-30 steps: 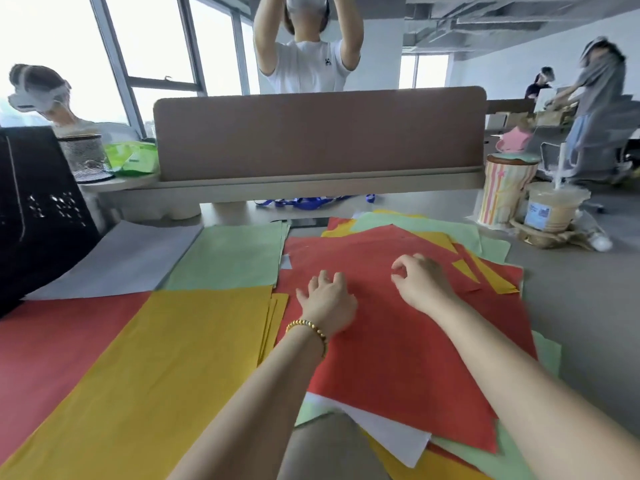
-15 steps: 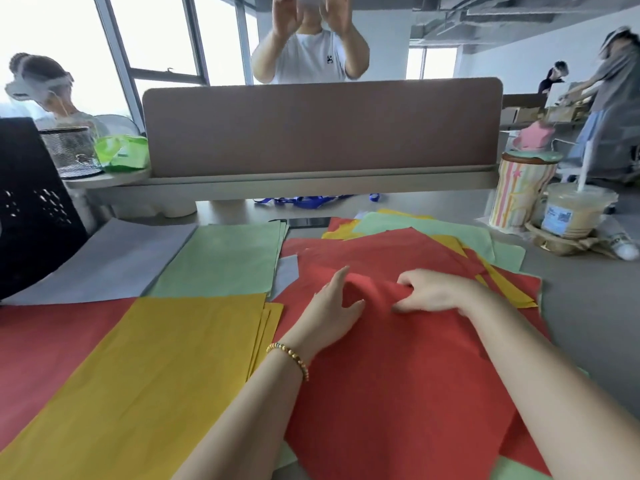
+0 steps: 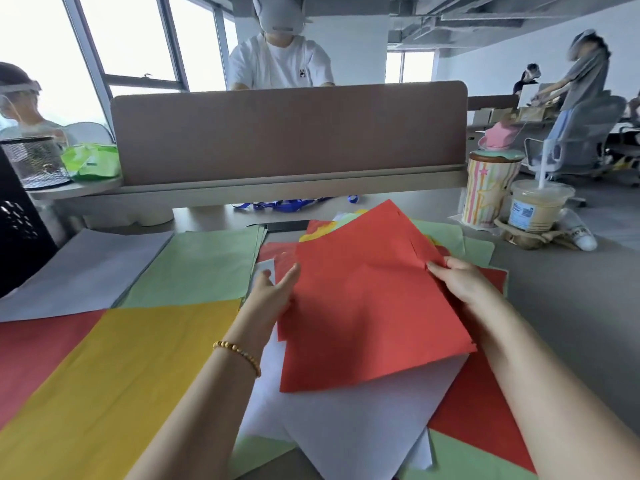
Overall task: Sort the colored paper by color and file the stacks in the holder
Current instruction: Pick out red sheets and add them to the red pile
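Right hand (image 3: 462, 278) pinches the red sheet (image 3: 367, 292) at its right edge; left hand (image 3: 273, 294) grips the left edge. Sheet raised above the mixed pile (image 3: 363, 420). Yellow stack (image 3: 114, 372) lies left of the grip.

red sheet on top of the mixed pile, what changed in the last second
The top red sheet went from lying flat under both hands to lifted off the pile: the right hand now pinches its right edge and the left hand holds its left edge. A white sheet is now uncovered beneath. The sorted yellow stack and green stack stayed put.
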`<state>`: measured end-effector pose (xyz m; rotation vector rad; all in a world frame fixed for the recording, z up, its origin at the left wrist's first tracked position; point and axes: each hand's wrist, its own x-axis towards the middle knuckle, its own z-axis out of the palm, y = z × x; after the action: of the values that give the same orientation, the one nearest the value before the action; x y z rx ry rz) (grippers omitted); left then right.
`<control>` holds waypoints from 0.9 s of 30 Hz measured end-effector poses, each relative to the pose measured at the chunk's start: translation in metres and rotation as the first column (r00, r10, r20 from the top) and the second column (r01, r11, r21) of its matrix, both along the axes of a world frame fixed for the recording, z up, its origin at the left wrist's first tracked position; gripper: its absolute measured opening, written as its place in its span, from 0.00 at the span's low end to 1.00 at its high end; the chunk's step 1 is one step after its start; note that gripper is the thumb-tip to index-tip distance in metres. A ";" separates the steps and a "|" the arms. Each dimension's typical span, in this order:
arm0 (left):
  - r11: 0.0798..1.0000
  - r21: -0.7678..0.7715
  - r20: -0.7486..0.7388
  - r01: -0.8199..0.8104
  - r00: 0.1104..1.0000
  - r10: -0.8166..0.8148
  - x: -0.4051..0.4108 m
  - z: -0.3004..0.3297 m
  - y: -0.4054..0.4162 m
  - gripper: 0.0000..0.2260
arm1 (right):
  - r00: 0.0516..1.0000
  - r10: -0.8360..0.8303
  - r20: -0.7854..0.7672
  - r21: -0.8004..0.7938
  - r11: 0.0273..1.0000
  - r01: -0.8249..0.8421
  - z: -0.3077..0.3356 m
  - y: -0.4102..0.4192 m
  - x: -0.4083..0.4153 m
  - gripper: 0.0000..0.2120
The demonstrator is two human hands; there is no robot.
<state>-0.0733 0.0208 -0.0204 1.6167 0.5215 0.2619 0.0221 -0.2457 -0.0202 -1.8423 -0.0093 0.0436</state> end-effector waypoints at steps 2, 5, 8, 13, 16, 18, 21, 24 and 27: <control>0.998 0.044 -0.051 0.042 0.998 -0.040 -0.001 -0.001 0.001 0.41 | 0.998 -0.041 -0.055 0.060 0.997 0.044 -0.003 0.004 -0.002 0.08; 1.000 0.001 -0.007 0.006 1.000 -0.006 0.002 -0.002 0.003 0.27 | 0.990 -0.011 -0.140 0.212 0.976 0.040 -0.001 0.012 -0.010 0.10; 0.978 -0.211 0.048 -0.002 0.999 0.013 0.000 0.007 0.001 0.17 | 0.989 0.124 -0.080 0.054 0.991 -0.120 0.003 0.025 -0.020 0.10; 0.933 -0.356 0.036 0.045 0.999 -0.034 -0.007 0.013 0.002 0.10 | 0.968 0.250 0.005 -0.299 0.924 -0.237 0.004 0.051 -0.031 0.11; 0.992 0.126 0.031 -0.001 1.000 -0.002 -0.005 0.009 0.000 0.22 | 0.966 0.259 0.001 -0.563 0.798 -0.213 0.007 0.048 -0.029 0.15; 0.920 0.386 -0.039 0.070 0.997 -0.060 -0.006 0.005 -0.005 0.27 | 0.980 0.192 -0.044 -0.646 0.743 -0.175 0.008 0.039 -0.026 0.15; 0.669 0.694 -0.245 0.265 0.961 -0.126 -0.002 -0.013 -0.011 0.35 | 0.995 0.091 -0.034 -0.635 0.767 -0.092 0.011 0.023 -0.025 0.06; 0.620 0.710 -0.286 0.335 0.941 -0.181 -0.001 -0.019 -0.017 0.38 | 0.985 0.162 -0.062 -0.381 0.908 -0.173 0.013 0.022 -0.029 0.12; 0.580 0.734 -0.289 0.352 0.936 -0.203 -0.002 -0.017 -0.019 0.39 | 0.984 0.169 -0.058 -0.211 0.961 -0.177 0.010 0.035 -0.030 0.27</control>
<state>-0.0754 0.0021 -0.0377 2.5811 0.2659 0.0987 -0.0082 -0.2109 -0.0105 -2.0537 -0.1436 0.2104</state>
